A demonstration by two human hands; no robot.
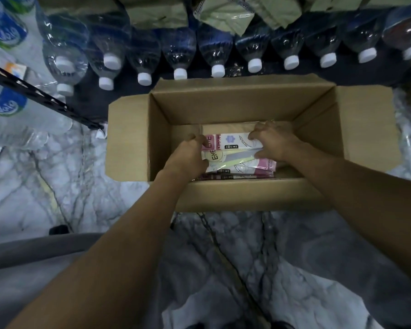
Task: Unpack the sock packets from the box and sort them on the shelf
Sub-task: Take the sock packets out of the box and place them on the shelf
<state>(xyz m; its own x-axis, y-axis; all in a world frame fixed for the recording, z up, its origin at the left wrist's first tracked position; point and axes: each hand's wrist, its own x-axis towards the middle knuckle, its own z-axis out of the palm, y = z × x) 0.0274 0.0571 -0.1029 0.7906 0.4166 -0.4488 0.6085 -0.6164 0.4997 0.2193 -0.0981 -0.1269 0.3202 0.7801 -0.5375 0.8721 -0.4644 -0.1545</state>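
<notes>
Left hand [188, 154] is clamped on the left end of the sock packets [237, 154], fingers curled over the edge, and the right hand [274, 141] has the other end pinched the same way, so both are holding one small stack between them. The stack sits low inside the open cardboard box [247, 108], toward the near wall, with what looks like a few more packets lying under it.

These look like flat plastic-wrapped packs, pink and white print, glossy. My guess: light, floppy in the middle, and slick against each other, so the stack could fan out or slide if it's only squeezed from the ends. Getting fingers under the bottom packet and thumbs on top seems the safer hold. Nothing breakable in there anyway.

The box stands on a marbled grey-white floor [57, 186] with its flaps [126, 136] folded out. Just behind it is a row of water bottles [180, 55] with white caps, green fabric bundles [157, 13] above them, and a dark metal rack rail [40, 96] with more shrink-wrapped bottle packs [7, 108] off to the left. Lighting's pretty dim.
</notes>
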